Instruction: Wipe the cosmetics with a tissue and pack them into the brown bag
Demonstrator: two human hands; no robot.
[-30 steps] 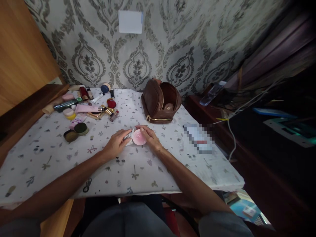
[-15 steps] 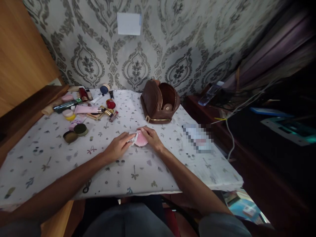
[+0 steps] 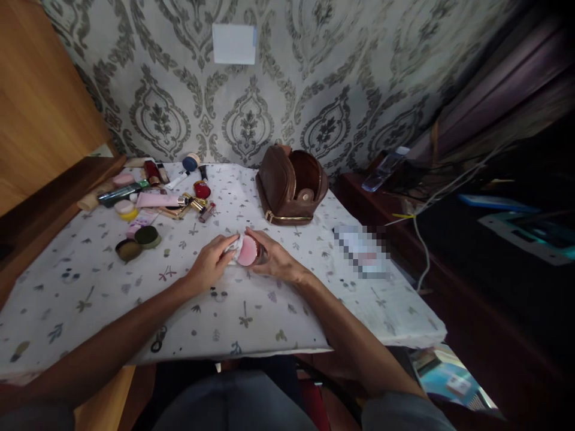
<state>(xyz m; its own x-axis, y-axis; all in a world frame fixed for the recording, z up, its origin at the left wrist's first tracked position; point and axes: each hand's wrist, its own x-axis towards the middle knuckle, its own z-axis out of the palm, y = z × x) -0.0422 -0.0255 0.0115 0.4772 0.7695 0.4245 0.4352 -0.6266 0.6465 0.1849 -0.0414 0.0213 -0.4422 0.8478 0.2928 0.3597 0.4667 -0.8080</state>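
Note:
Between my hands, low over the patterned cloth, is a round pink compact (image 3: 247, 251) with its pink face turned up toward me. My right hand (image 3: 275, 258) is curled round its right side, thumb and fingers on the rim. In my left hand (image 3: 211, 261), a crumpled white wipe (image 3: 234, 249) is pinched and touches the compact's left edge. A brown bag (image 3: 287, 188) stands unzipped behind my hands. To the left lies an opened round dark green case (image 3: 147, 236).
Tubes, lipsticks and compacts cluster at the back left, among them a pink tube (image 3: 157, 200) and a red compact (image 3: 202, 190). A pixelated flat object (image 3: 362, 251) lies on the right. A clear bottle (image 3: 385, 170) rests beyond the cloth-covered table (image 3: 251, 329).
The compact has tilted and shifted slightly left. My right hand has turned and now wraps its right side. My left hand and the wipe have moved a little left.

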